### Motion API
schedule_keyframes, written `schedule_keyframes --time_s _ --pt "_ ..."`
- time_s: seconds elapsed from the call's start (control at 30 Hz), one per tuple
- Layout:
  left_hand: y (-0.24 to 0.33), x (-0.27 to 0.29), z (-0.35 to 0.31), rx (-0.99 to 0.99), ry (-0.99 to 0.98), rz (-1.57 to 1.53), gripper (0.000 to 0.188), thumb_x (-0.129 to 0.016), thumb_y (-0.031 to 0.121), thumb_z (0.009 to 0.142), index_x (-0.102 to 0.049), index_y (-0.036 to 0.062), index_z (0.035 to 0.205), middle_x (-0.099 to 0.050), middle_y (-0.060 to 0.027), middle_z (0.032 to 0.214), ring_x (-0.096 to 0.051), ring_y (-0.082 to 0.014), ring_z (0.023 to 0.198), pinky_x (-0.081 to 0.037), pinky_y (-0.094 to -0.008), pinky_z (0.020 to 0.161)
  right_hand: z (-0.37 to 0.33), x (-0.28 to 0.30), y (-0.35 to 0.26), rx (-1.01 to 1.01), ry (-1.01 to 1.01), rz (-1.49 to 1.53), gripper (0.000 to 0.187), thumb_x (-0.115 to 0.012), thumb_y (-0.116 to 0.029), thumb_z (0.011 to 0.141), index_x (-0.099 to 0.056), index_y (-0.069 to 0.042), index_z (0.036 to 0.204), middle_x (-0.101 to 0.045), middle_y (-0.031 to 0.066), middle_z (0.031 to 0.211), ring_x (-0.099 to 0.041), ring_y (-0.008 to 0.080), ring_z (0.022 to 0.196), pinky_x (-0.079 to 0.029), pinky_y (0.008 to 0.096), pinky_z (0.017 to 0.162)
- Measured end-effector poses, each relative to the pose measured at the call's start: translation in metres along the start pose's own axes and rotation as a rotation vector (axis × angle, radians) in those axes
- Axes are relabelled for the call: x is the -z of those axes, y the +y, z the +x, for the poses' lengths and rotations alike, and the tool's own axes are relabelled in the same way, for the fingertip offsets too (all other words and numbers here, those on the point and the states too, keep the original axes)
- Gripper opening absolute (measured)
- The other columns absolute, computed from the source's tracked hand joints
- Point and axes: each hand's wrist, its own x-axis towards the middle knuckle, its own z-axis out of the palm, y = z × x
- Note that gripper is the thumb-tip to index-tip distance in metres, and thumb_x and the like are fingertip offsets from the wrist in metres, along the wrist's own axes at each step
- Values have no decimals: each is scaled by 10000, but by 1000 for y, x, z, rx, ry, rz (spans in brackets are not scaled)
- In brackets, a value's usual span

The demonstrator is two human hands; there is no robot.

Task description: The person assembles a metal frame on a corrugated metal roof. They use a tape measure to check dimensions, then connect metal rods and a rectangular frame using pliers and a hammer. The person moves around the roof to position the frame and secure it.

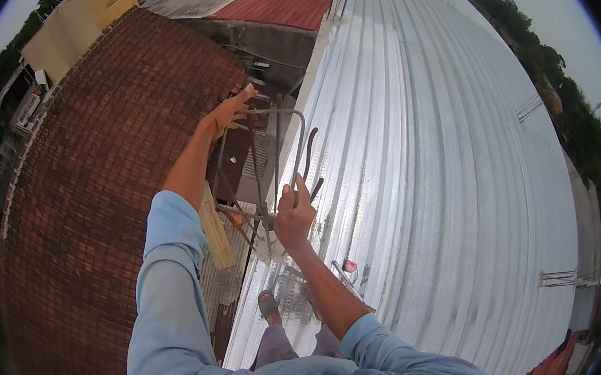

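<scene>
A rusty frame of bent metal rods [255,155] stands at the roof's edge, its foot by a pale lump [270,248] like mortar. My left hand [227,115] reaches to its top bar, some fingers stretched over it and others under, closed on the bar. Lower down, my right hand [294,217] is closed around the frame's right side. Past its fingers stick out a dark curved piece [311,146] and a shorter dark one [317,188]. Whether these are tool handles or parts of the frame, I cannot tell.
I stand on a shiny corrugated metal roof [444,158], one sandalled foot [269,304] showing near its edge. A small red item [350,266] lies by thin metal bars. Left are a yellowish plank [215,229], a gap and a brown tiled roof [111,193].
</scene>
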Motion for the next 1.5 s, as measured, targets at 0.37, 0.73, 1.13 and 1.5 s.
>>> schedule_keyframes --time_s 0.37,0.73,1.13,1.5 --pt "-14 -10 6 -27 209 37 1106 -330 908 819 -622 -47 1294 -606 -256 1298 -580 -406 1231 -519 -524 1015 4 1 -8 -117 -9 152 436 -543 -134 1037 -474 131 1377 -533 13 640 -473 56 557 -379 249 494" --pt "-52 -21 -140 -115 376 -129 472 -628 401 994 -645 6 1252 -668 -48 717 -664 -174 702 -535 -371 759 -2 2 -13 -77 -144 157 422 -548 -101 1021 -458 86 1389 -622 124 700 -588 130 562 -453 290 520" --pt "72 -27 -132 -212 513 36 377 -592 201 1009 -636 -72 1265 -635 -54 650 -542 -89 484 -465 -260 480 53 31 -74 -177 -270 219 552 -512 -151 1036 -325 156 1455 -550 33 616 -505 70 539 -390 254 476" --pt "10 18 -35 97 374 195 251 -576 81 921 -699 -91 1054 -658 -131 674 -564 -152 477 -442 -317 443 189 -7 -31 -615 -447 292 254 -552 -153 992 -602 91 1040 -539 62 635 -451 127 416 -386 300 336"
